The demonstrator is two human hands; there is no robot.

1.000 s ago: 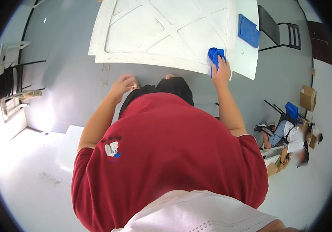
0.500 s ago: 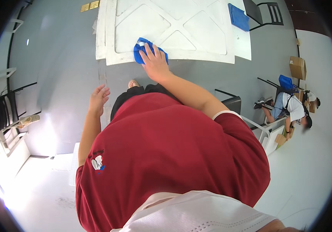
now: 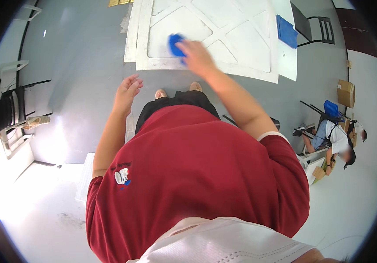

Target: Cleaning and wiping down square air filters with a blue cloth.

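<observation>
A bunched blue cloth (image 3: 176, 45) is on the white panelled tabletop (image 3: 164, 64), near its front left corner. My right hand (image 3: 198, 58) has its fingers on the cloth's right side; hand and cloth are both smeared by motion. Raised ridges form crossing diagonals on the tabletop, with recessed fields between them. My left hand (image 3: 127, 94) hangs in the air left of my body, short of the table's front edge. Its fingers are loosely bent and apart, with nothing in them.
A folded blue cloth (image 3: 287, 31) lies on the white surface at the table's right. Beyond it stands a black chair (image 3: 320, 30). Farther right, a seated person (image 3: 337, 138) bends forward near a cardboard box (image 3: 345, 93). White-framed furniture (image 3: 8, 87) lines the left side.
My right hand and the blue cloth have shifted slightly left and away from the table's front edge. The whole view has shifted, and both my feet now show.
</observation>
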